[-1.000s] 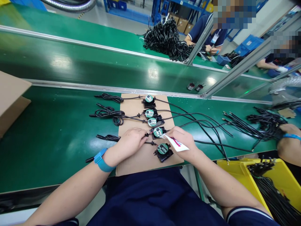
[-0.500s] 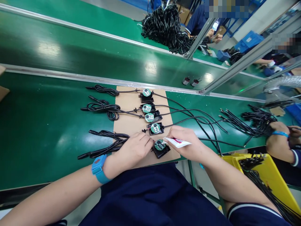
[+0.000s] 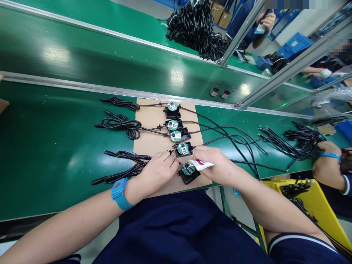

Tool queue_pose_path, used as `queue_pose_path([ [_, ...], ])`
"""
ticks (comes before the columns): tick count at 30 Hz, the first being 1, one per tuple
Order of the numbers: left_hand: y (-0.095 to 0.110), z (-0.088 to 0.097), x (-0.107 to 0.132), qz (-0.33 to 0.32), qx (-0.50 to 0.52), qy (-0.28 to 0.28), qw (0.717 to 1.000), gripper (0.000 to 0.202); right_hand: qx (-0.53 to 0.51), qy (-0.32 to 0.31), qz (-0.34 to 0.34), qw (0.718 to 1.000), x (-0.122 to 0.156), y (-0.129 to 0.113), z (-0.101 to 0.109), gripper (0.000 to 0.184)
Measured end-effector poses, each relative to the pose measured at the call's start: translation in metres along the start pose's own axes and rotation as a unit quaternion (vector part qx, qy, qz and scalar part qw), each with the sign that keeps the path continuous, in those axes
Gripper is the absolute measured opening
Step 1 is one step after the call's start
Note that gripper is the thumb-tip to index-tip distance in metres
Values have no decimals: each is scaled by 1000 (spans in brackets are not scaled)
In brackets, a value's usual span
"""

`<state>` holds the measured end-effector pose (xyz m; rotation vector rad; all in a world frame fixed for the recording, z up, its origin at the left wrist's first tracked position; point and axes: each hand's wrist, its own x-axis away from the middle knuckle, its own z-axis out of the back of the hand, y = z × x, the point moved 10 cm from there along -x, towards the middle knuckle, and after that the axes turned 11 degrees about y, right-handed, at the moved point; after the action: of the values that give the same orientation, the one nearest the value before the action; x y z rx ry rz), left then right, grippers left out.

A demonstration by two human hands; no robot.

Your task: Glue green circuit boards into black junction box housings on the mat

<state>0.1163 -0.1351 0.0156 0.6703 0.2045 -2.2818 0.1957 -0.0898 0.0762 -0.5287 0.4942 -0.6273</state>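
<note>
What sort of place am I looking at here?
Probably an electronics assembly workshop: round green circuit boards and black cases line a cardboard sheet, a big heap of black cables lies beyond, and a co-worker's arm shows at the right.

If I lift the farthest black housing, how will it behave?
The black housing is likely light: small and open. It probably drags the black cables leading off both sides. The green circuit board might shift, perched over its edge.

A white, red-printed tube (image 3: 203, 165) slants over the nearest round green circuit board (image 3: 187, 169).
</note>
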Motion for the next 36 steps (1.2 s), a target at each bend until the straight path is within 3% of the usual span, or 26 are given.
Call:
queue_pose_path([
  [13, -1, 6, -2, 3, -8, 34, 999, 16, -14, -30, -9, 999, 15, -5, 1, 14],
  [20, -1, 10, -4, 9, 5, 46, 999, 19, -29, -11, -6, 999, 11, -12, 8, 13],
  [29, -2, 7, -1, 12, 15, 37, 999, 15, 8, -25, 25, 999, -8, -8, -23, 17],
  [36, -3, 5, -2, 11, 23, 33, 999, 16, 29, -48, 35, 998, -9, -11, -27, 20],
])
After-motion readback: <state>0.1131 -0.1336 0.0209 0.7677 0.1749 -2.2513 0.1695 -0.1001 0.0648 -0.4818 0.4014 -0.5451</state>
